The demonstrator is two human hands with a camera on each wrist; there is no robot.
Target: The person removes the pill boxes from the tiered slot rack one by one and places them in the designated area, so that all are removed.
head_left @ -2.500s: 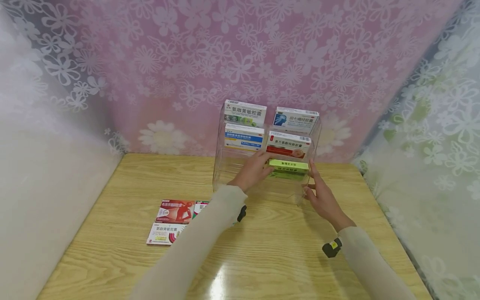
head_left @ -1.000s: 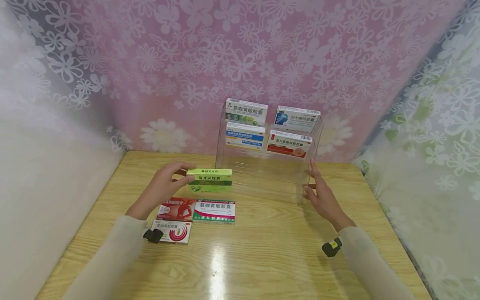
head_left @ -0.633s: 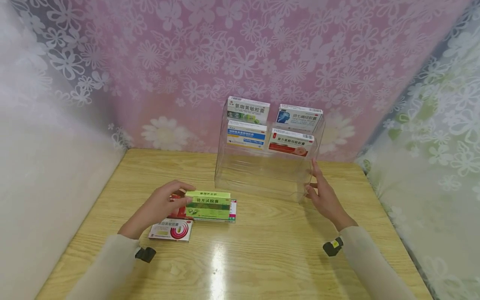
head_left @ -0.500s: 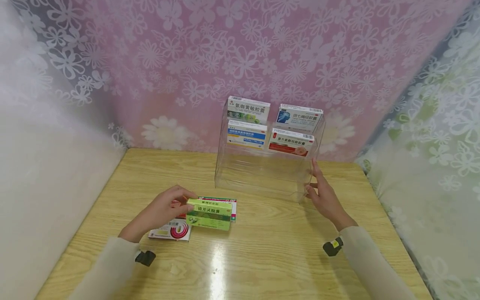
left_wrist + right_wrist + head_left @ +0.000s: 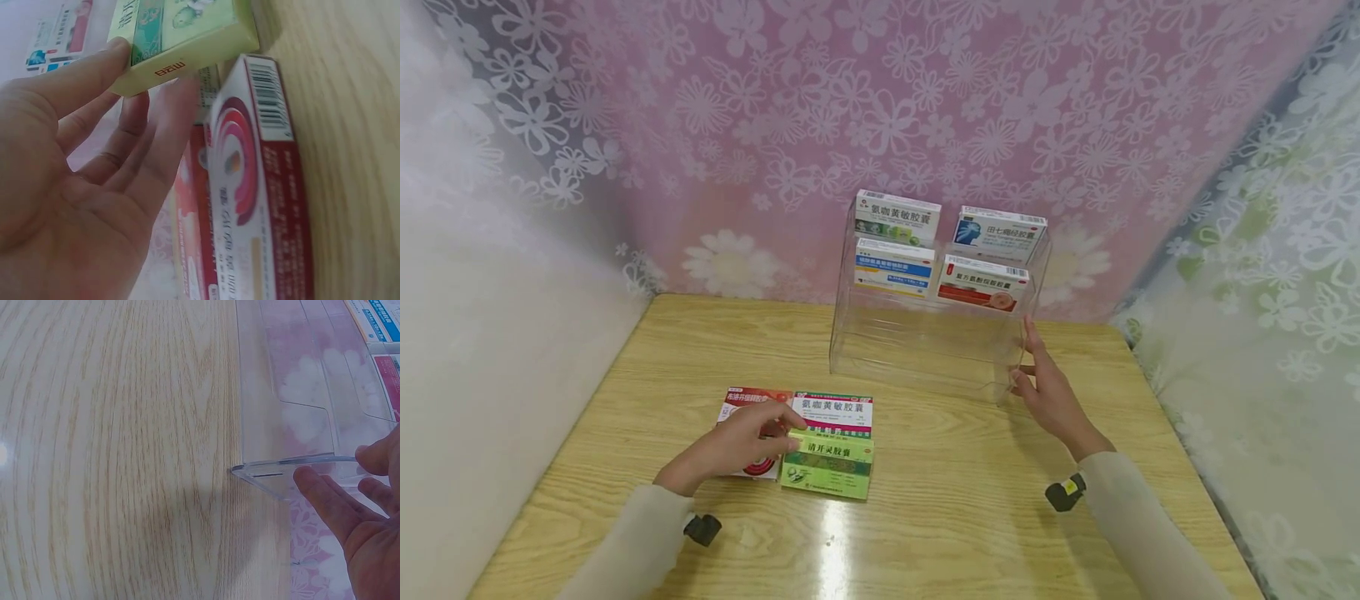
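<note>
My left hand (image 5: 737, 442) pinches a green medicine box (image 5: 829, 472) by its left end, thumb on the front face. In the left wrist view the box (image 5: 194, 47) sits at the thumb tip, tilted over the wood. It lies in front of a white, pink and green medicine box (image 5: 835, 410). Behind my left hand are a red medicine box (image 5: 752, 395) and a white one with pink rings (image 5: 234, 162), both partly covered in the head view. My right hand (image 5: 1060, 408) grips the right side panel of a clear display rack (image 5: 917, 346), thumb on one face, fingers on the other.
Upper tiers of the rack hold a white-green box (image 5: 897, 220), a white-blue box (image 5: 1000, 233), a blue-yellow box (image 5: 893, 268) and a red-white box (image 5: 981, 285). A flowered curtain (image 5: 775, 125) hangs behind the wooden table (image 5: 940, 508).
The green box has left the rack's lower tier and travelled left and toward me in my left hand, down among the flat boxes. My right hand stays at the rack's side.
</note>
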